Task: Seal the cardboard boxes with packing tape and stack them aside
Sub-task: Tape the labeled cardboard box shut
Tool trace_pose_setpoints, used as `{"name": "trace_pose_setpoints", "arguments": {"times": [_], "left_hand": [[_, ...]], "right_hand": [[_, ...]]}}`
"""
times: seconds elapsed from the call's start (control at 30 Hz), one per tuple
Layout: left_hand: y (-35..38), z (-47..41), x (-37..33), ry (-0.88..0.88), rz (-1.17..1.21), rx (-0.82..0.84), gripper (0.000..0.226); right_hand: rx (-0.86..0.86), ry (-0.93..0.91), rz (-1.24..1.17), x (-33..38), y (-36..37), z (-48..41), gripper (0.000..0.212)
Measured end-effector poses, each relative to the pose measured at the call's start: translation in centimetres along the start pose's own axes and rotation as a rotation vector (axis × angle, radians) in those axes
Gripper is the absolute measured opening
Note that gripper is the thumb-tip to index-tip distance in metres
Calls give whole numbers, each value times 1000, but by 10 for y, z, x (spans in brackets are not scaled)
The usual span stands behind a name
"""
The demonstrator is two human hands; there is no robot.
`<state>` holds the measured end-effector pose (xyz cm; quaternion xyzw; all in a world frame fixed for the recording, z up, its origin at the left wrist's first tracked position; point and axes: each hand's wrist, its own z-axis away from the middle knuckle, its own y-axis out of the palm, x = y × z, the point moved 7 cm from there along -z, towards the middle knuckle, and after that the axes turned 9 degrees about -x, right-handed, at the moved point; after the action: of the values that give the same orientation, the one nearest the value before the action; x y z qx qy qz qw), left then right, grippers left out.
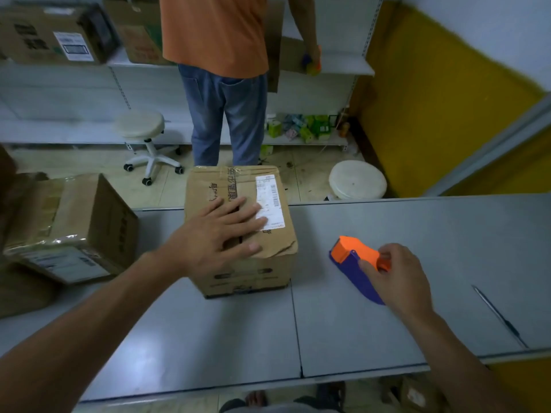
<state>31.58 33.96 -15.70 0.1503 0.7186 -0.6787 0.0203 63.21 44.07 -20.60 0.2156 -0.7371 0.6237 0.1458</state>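
Side box (pixel 74 222): far left, tilted, shiny tape over its top, lying on more cardboard at the table's left end.
Wheeled stool (pixel 140 126): on the floor beyond the table, left of the standing person.
Left hand (pixel 214 234): palm down on the box top, fingers straight and spread, gripping nothing; the fingertips reach the white label (pixel 269 201).
Box (pixel 256 272): middle of the table towards its far edge, upright, flaps folded down, the near right corner of the top crumpled. The hand lies across the flap seam.
Other person (pixel 214 31): orange shirt and jeans, back turned, standing just behind the box at the shelves (pixel 343 67), one hand on something bright there, too blurred to tell.
Table (pixel 387 323): grey, running the full width.
Dispenser (pixel 348 251): orange and purple, right of the box and apart from it, low on the table; whether it rests there I cannot tell.
Right hand (pixel 393 278): fingers curled round the dispenser's near end, thumb on its side.
Round stool (pixel 357 180): white, on the floor past the far edge.
Thin tool (pixel 501 317): lying slantwise near the table's right end, well apart from the hand.
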Motion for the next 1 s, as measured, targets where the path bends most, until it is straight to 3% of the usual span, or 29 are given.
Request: {"name": "trace_pose_setpoints", "arguments": {"times": [0.17, 0.37, 0.53, 0.57, 0.63, 0.7, 0.77, 0.9, 1.0], "left_hand": [[-1, 0, 1, -25, 22, -12, 65], [-3, -1, 1, -39, 51, -20, 66], [-4, 0, -1, -52, 67, -20, 70], [-5, 0, -1, -54, 68, -25, 69], [-5, 0, -1, -55, 64, -35, 68], [-6, 0, -2, -47, 69, -50, 68], [-5, 0, -1, -42, 79, -65, 69], [-8, -1, -3, -63, 94, -46, 71], [-35, -8, -17, -195, 222, -211, 65]], "right_hand": [[284, -131, 141, -19, 30, 3, 32], [309, -141, 363, -31, 43, 1, 53], [312, -85, 318, -28, 31, -6, 46], [301, 17, 161, -29, 23, -9, 44], [304, 341, -429, -27, 5, -10, 39], [385, 622, -1064, -19, 1, 0, 55], [476, 720, -1519, 2, -1, 13, 62], [518, 850, -1947, 30, 14, 46, 77], [707, 912, -2079, 51, 23, 71, 47]]}}
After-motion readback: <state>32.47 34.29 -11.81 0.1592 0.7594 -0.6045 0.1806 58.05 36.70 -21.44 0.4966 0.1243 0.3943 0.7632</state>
